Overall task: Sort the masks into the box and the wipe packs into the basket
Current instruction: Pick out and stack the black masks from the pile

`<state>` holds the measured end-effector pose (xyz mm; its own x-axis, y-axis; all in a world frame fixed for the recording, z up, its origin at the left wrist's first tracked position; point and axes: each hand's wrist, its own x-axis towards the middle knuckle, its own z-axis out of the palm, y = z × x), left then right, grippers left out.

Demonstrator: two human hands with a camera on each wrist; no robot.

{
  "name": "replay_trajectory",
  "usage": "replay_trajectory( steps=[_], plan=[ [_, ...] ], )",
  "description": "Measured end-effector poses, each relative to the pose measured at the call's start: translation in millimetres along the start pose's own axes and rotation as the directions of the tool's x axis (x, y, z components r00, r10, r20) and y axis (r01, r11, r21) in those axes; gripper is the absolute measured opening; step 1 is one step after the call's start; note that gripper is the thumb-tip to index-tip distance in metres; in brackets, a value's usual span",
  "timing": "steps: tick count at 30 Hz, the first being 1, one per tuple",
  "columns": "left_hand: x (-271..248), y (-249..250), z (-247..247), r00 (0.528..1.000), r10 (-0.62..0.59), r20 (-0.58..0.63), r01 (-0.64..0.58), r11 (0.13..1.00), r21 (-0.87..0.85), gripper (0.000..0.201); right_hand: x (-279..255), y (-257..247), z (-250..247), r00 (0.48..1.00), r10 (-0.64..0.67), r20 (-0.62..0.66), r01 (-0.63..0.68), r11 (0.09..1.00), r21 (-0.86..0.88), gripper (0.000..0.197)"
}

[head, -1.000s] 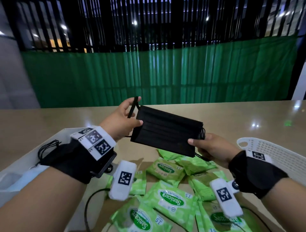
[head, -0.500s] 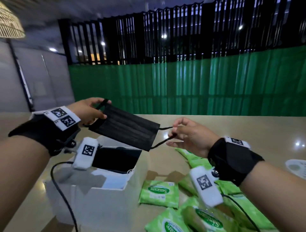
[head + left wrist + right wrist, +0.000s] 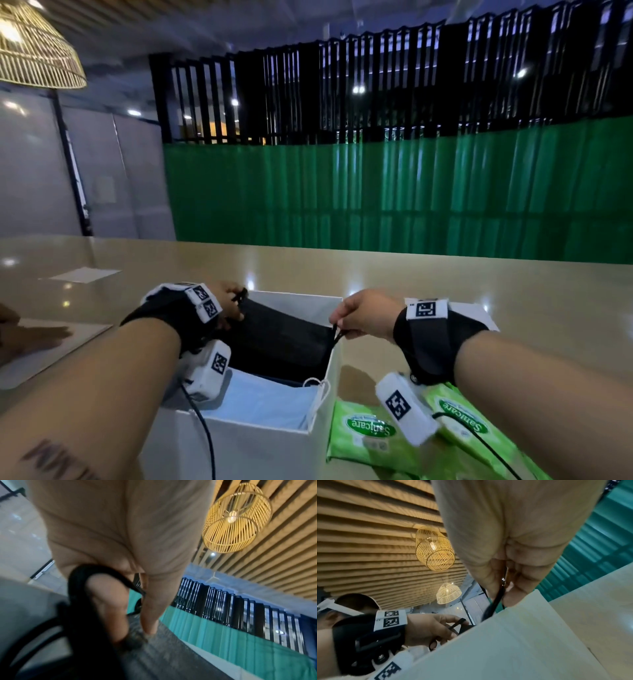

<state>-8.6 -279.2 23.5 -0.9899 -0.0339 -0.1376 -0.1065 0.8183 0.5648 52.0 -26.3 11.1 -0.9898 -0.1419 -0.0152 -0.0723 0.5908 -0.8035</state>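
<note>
A black mask (image 3: 284, 339) hangs stretched inside the open white box (image 3: 260, 442), low between its walls. My left hand (image 3: 231, 303) pinches its left ear loop (image 3: 80, 582) over the box's far left corner. Over the right wall my right hand (image 3: 346, 323) pinches the other ear loop (image 3: 496, 601). A light blue mask (image 3: 263, 399) lies in the box's near part. Green wipe packs (image 3: 370, 431) lie on the table just right of the box, under my right wrist. The basket is out of view.
The tan table (image 3: 513, 291) runs far back to a green curtain. A white sheet (image 3: 82, 274) lies far left. Another person's hand (image 3: 30, 337) rests on a paper at the left edge. Wicker lamps (image 3: 435, 549) hang overhead.
Both hands carried the black mask left and down from above the wipe packs into the box. My right hand shifted from the mask's edge to its ear loop.
</note>
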Motion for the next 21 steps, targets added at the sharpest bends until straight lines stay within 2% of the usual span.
replay_trajectory(
  steps=[2, 5, 9, 12, 14, 15, 16, 18, 20, 21],
  plan=[
    [5, -2, 9, 0.996, -0.046, 0.082, 0.041, 0.997, 0.064, 0.053, -2, 0, 2, 1.0, -0.021, 0.009, 0.023, 0.969, -0.245, 0.016],
    [3, -3, 15, 0.99, -0.093, 0.11, 0.046, 0.927, 0.373, 0.05, -6, 3, 6, 0.995, -0.056, 0.088, 0.094, 0.851, -0.517, 0.031],
    [0, 3, 13, 0.995, -0.074, 0.061, 0.037, 0.879, 0.475, 0.047, -13, 7, 11, 0.961, -0.102, 0.258, 0.242, 0.764, -0.598, 0.042],
    [-1, 10, 10, 1.0, -0.022, -0.004, 0.019, 0.803, 0.596, 0.04, -17, 9, 8, 0.937, -0.187, 0.296, 0.335, 0.721, -0.606, 0.046],
    [-4, 17, 14, 0.997, 0.045, -0.068, 0.006, 0.79, 0.614, 0.03, -19, 10, 6, 0.917, -0.251, 0.311, 0.394, 0.693, -0.603, 0.046],
    [-6, 22, 15, 0.995, 0.079, -0.061, -0.024, 0.781, 0.624, 0.032, -20, 11, 6, 0.906, -0.268, 0.327, 0.419, 0.676, -0.606, 0.045],
    [-7, 25, 17, 0.996, 0.091, -0.016, -0.06, 0.771, 0.634, 0.037, -20, 12, 6, 0.897, -0.27, 0.35, 0.438, 0.658, -0.613, 0.043],
    [-14, 34, 19, 0.991, 0.023, 0.135, -0.102, 0.781, 0.616, 0.045, -19, 13, 7, 0.888, -0.226, 0.4, 0.446, 0.635, -0.631, 0.041],
    [-16, 39, 21, 0.955, -0.107, 0.275, -0.088, 0.786, 0.612, 0.051, -18, 14, 9, 0.885, -0.179, 0.43, 0.438, 0.632, -0.639, 0.043],
    [-15, 39, 22, 0.935, -0.153, 0.32, -0.106, 0.739, 0.665, 0.058, -17, 14, 10, 0.882, -0.175, 0.438, 0.441, 0.633, -0.636, 0.043]
  ],
)
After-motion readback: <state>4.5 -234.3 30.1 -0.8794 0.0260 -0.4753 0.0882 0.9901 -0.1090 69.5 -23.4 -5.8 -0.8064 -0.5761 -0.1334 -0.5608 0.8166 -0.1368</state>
